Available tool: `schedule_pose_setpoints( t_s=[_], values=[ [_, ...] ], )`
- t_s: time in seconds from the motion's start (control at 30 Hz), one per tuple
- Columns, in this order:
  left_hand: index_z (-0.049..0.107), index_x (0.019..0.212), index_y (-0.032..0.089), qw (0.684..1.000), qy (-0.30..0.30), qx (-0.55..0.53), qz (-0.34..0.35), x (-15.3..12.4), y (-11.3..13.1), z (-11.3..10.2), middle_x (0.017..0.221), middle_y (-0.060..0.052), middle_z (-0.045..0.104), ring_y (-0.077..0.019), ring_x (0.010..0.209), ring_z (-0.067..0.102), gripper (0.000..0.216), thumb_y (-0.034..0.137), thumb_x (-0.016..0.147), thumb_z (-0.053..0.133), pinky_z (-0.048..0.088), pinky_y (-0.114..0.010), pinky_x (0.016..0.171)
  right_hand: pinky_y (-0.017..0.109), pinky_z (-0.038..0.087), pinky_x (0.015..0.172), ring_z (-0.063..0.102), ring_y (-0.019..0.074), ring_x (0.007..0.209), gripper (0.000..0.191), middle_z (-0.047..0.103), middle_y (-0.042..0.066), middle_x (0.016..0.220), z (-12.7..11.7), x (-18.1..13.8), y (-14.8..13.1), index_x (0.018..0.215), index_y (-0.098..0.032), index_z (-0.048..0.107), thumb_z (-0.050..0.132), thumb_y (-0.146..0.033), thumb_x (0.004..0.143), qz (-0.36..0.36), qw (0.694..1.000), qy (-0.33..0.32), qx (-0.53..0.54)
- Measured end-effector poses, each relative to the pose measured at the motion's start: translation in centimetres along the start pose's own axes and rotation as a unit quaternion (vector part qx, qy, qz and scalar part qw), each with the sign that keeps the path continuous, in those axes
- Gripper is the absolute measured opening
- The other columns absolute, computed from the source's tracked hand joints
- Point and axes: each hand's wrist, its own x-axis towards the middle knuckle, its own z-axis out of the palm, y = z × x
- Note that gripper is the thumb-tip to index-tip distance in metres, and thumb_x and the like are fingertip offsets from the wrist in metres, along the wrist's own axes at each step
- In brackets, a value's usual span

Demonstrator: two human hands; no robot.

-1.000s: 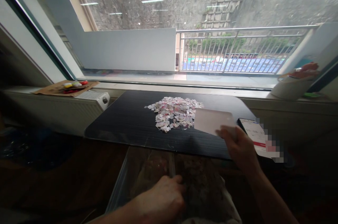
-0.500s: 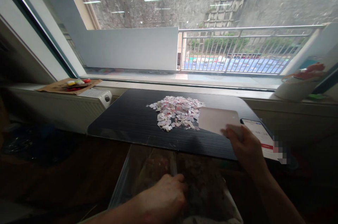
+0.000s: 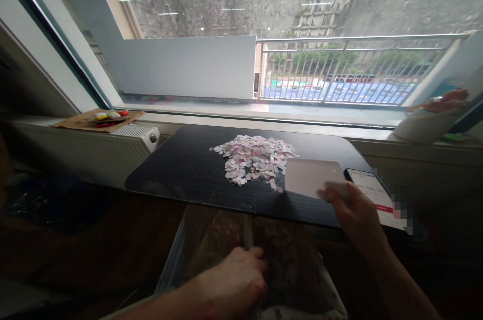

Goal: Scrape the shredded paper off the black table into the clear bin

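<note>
A heap of small pink and white paper scraps (image 3: 254,157) lies on a black table top (image 3: 181,169). My right hand (image 3: 352,212) grips the near edge of a flat pale card (image 3: 311,177), which rests on the table with its left edge beside the heap. My left hand (image 3: 236,280) is curled over the rim of a clear plastic bin (image 3: 211,239) held below the table's front edge; the bin holds more scraps.
A phone (image 3: 372,196) with a lit screen lies right of the card. A white radiator (image 3: 132,139) with cardboard and coloured items (image 3: 100,118) stands at the left. A white bowl (image 3: 420,126) sits on the window sill at the right, another person's hand (image 3: 445,100) above it.
The card in my right hand has slid a little toward me along the right side of the heap, dragging a few scraps with it. My left hand stays on the bin.
</note>
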Motion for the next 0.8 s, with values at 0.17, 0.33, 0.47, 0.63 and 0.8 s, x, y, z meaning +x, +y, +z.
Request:
schedule_pose_setpoints(
  t_s=[0.17,0.33,0.47,0.63,0.8],
  values=[
    [0.063,0.069,0.015,1.0,0.001,0.008,-0.003,0.0,0.1,0.1,0.08,-0.008,0.062,-0.0235,0.087,0.056,0.011,0.02,0.079,0.065,0.025,-0.035,0.052,0.034,0.053,0.061,0.067,0.0238,0.066,0.027,0.074,0.004,0.073,0.0,-0.5,-0.2,0.083,-0.023,0.068,0.061,-0.049,0.079,-0.011,1.0,-0.013,-0.009],
    [0.063,0.068,0.015,1.0,0.014,0.008,-0.003,-0.1,0.2,0.0,0.081,-0.007,0.063,-0.0231,0.086,0.055,0.017,0.02,0.084,0.063,0.024,-0.034,0.051,0.035,0.051,0.064,0.067,0.0246,0.07,0.028,0.072,0.005,0.077,-1.1,-1.7,-0.9,0.086,-0.024,0.067,0.059,-0.049,0.08,-0.013,0.998,0.036,-0.045],
    [0.063,0.068,0.015,1.0,0.002,0.02,-0.006,-0.1,0.3,-0.2,0.079,-0.007,0.063,-0.0222,0.084,0.054,0.017,0.019,0.085,0.064,0.022,-0.033,0.049,0.033,0.051,0.06,0.065,0.0223,0.065,0.024,0.071,0.003,0.071,-1.0,-1.7,-1.1,0.082,-0.024,0.066,0.059,-0.048,0.081,-0.025,0.999,0.037,-0.027],
    [0.064,0.066,0.014,0.998,0.018,0.052,0.022,0.6,1.1,0.3,0.073,-0.007,0.062,-0.0205,0.081,0.055,0.02,0.021,0.084,0.07,0.023,-0.032,0.046,0.033,0.053,0.06,0.067,0.0232,0.065,0.026,0.073,0.003,0.072,-0.8,-1.5,-0.5,0.083,-0.024,0.069,0.064,-0.049,0.078,-0.02,1.0,0.006,-0.012],
    [0.066,0.067,0.015,0.994,-0.036,0.049,0.086,3.2,2.3,0.1,0.07,-0.009,0.062,-0.0227,0.084,0.058,0.019,0.02,0.086,0.066,0.031,-0.027,0.044,0.038,0.055,0.071,0.069,0.0266,0.076,0.028,0.075,0.004,0.078,-1.5,-2.4,-0.5,0.085,-0.024,0.069,0.063,-0.05,0.079,0.019,0.999,0.043,-0.011]
  ],
)
